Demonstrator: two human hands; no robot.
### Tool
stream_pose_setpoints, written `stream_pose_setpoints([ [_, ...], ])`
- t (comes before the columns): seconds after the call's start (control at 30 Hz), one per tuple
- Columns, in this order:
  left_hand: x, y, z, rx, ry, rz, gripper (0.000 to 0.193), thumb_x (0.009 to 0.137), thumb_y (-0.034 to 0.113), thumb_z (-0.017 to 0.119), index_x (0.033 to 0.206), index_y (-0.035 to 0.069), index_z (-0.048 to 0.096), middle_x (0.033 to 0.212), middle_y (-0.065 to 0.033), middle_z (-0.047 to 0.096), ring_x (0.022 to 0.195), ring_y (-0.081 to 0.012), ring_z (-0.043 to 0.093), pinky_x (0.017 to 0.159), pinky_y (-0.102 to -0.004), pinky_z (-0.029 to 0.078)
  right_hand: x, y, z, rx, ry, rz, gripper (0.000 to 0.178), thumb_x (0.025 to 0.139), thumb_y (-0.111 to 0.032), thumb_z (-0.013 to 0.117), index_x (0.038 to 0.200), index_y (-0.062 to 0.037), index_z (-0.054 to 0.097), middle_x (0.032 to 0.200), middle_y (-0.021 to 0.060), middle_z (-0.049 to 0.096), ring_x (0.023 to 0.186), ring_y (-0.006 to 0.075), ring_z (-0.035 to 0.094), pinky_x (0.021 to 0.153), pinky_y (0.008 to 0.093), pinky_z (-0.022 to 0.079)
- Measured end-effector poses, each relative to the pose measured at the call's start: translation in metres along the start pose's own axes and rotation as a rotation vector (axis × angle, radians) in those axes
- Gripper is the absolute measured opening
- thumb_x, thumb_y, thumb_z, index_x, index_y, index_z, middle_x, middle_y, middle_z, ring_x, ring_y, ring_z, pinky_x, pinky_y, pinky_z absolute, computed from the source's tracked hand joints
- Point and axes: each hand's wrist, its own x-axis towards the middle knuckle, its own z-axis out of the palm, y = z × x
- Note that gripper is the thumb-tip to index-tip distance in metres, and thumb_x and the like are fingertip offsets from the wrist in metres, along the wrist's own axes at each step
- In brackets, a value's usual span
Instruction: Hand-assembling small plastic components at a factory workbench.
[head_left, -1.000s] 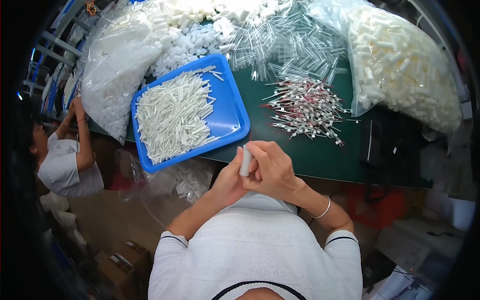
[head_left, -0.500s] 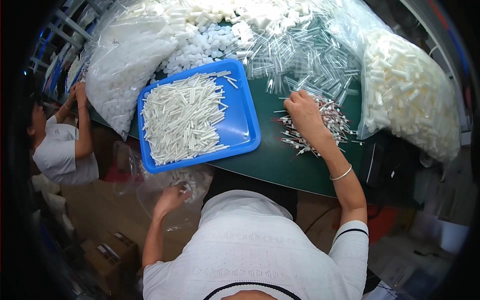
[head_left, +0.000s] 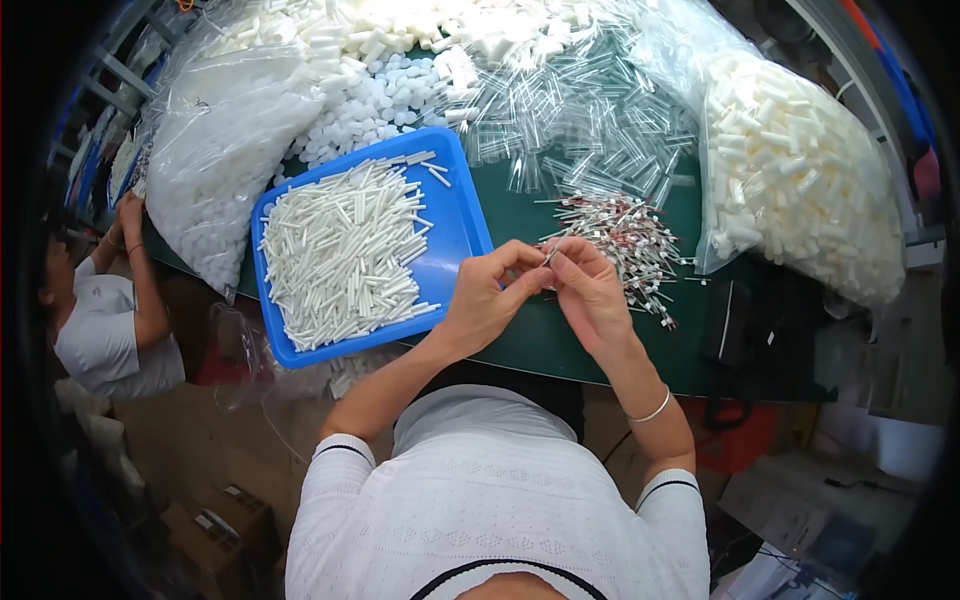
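Above the green tabletop [head_left: 530, 340], your left hand [head_left: 478, 305] and right hand [head_left: 597, 297] pinch a small slim piece [head_left: 550, 257] between their fingertips, red-and-white parts [head_left: 628, 238] heaped at your one o'clock, blue tray [head_left: 448, 262] of white rods [head_left: 345, 255] at your eleven.

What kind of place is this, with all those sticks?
Probably a workshop: there's a green table heaped with clear tubes, a blue tray of little white sticks, and a bulging plastic bag.

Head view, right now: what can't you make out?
Head view: the kind of small piece pinched by the left hand and right hand, which mostly cover it.
Head view: far end of the white cylinder pile, cut off by the top edge.
Head view: whether the co-worker's hands hold anything; too small.
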Motion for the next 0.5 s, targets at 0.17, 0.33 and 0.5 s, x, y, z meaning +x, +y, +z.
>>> stream_pose_setpoints([
  [0.17, -0.011, 0.003, -0.018, 0.003, -0.017, -0.152, 0.017, 0.093, 0.015, 0.058, 0.093, 0.0, 0.066, 0.068, -0.001, 0.063, 0.059, -0.0049, 0.055, 0.051, -0.0193, 0.043, -0.011, -0.018, 0.019, -1.403, 0.049, -0.8, 0.046, 0.075, -0.005, 0.07, 0.119, -0.0058, 0.057, 0.121, 0.0132, 0.051, 0.118, 0.0282, 0.046, 0.101, 0.0416, 0.035],
  [0.33, -0.019, 0.031, -0.038, 0.449, -0.149, -0.011, 0.013, 0.09, 0.012, 0.058, 0.088, 0.001, 0.066, 0.062, -0.0075, 0.062, 0.052, -0.0169, 0.06, 0.049, -0.027, 0.045, -0.007, -0.022, 0.017, -1.983, -0.351, -1.0, 0.026, 0.074, -0.008, 0.065, 0.1, -0.0082, 0.063, 0.102, 0.0051, 0.059, 0.111, 0.0229, 0.052, 0.107, 0.0448, 0.027],
  [0.5, -0.005, 0.062, -0.058, 0.642, -0.438, -0.015, 0.017, 0.088, 0.015, 0.057, 0.081, 0.002, 0.066, 0.058, -0.0084, 0.063, 0.056, -0.0235, 0.063, 0.054, -0.0333, 0.049, -0.004, -0.021, 0.023, -1.753, -0.444, -0.887, 0.021, 0.073, -0.008, 0.067, 0.093, -0.0046, 0.06, 0.081, 0.0044, 0.055, 0.074, 0.0198, 0.056, 0.069, 0.0345, 0.047],
])
